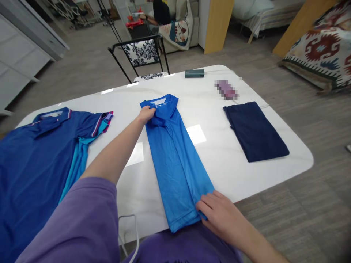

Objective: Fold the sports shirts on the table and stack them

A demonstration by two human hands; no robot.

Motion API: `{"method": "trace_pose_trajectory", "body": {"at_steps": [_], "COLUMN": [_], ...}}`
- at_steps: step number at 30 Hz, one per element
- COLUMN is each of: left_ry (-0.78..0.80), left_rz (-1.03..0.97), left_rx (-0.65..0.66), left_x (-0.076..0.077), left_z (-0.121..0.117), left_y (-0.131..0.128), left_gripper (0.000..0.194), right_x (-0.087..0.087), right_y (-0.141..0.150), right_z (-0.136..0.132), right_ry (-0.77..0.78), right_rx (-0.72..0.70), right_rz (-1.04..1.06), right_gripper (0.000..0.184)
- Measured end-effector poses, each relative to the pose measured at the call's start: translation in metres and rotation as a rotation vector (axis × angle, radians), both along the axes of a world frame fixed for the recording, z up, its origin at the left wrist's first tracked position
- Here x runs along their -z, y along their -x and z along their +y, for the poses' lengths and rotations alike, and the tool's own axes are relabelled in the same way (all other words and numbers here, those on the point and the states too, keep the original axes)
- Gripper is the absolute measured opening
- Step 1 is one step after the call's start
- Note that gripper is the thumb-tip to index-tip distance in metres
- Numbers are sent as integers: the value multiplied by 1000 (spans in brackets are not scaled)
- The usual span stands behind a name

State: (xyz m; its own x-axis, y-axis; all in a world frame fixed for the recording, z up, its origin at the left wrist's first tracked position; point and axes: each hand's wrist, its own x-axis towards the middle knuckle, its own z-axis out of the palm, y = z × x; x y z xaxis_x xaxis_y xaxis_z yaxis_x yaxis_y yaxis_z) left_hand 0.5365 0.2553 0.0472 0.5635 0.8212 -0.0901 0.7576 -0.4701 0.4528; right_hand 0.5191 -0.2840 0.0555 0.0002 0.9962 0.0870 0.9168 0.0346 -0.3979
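Observation:
A bright blue shirt (171, 160) lies folded lengthwise into a long strip on the white table, its collar at the far end and its hem at the near edge. At the collar's left side, my left hand (146, 114) is closed on the fabric. My right hand (219, 213) has its fingers curled around the right corner of the hem. To the right lies a folded navy garment (256, 133). On the left, a dark blue polo shirt (41, 157) is spread out on top of turquoise and pink garments.
The white table (211, 157) has rounded corners. A dark power bank (194, 73) and a blurred pinkish object (226, 90) sit toward its far side. Beyond stands a black-framed chair (141, 53). A white cable (134, 230) loops at the near edge. Another person (160, 14) sits farther back.

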Motion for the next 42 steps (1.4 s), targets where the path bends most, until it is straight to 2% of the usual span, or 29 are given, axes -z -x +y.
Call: {"method": "trace_pose_trajectory", "body": {"at_steps": [3,5,7,9,11,13,16,19,21,23,25,27,29,31,33,35,37,39,40,42], "left_ry": [-67,-169,-276,-309,-255,-205,-194,-183,-166,-150,-151,-163,-154,-128,-118,-123,-114,-93,-82,-60], "left_rz": [20,4,-37,-50,-21,16,48,57,54,41,24,38,89,123,109,76,40,3,-15,-47], "left_rx": [-98,-106,-18,125,228,258,222,158,105,46,2,-12,4,18,10,-14,-38,-57,-65,-79], "left_x": [-1,-4,-6,-6,-2,4,13,18,16,13,8,4,2,4,8,13,18,22,24,26], "left_z": [4,5,5,4,3,3,7,16,25,36,46,54,57,55,50,45,43,44,45,47], "left_y": [11,7,-10,-37,-68,-98,-131,-145,-142,-127,-100,-64,-27,3,21,27,26,25,25,30], "left_gripper": [58,61,57,48,47,47,38,30,33,42,50,50,46,44,41,36,27,22,23,27], "right_x": [-5,-11,-16,-16,-9,2,20,35,39,37,26,8,-11,-26,-32,-30,-25,-21,-20,-19], "right_y": [1,-3,-8,-14,-19,-23,-24,-22,-22,-25,-34,-49,-71,-101,-138,-178,-214,-243,-253,-267], "right_z": [3,3,5,8,9,8,3,-5,-9,-11,-9,4,34,86,158,243,323,385,407,437], "right_ry": [29,48,75,96,99,98,71,35,32,21,21,37,54,51,33,-12,-29,-51,-55,-49], "right_rx": [-47,-64,-67,-10,108,208,228,212,212,205,193,179,156,124,112,133,193,225,229,215], "right_rz": [-21,25,82,94,50,-2,-52,-65,-36,3,27,28,29,63,134,175,159,101,76,41], "right_gripper": [24,20,11,11,15,22,33,42,47,51,53,51,42,36,33,31,43,76,87,91]}}
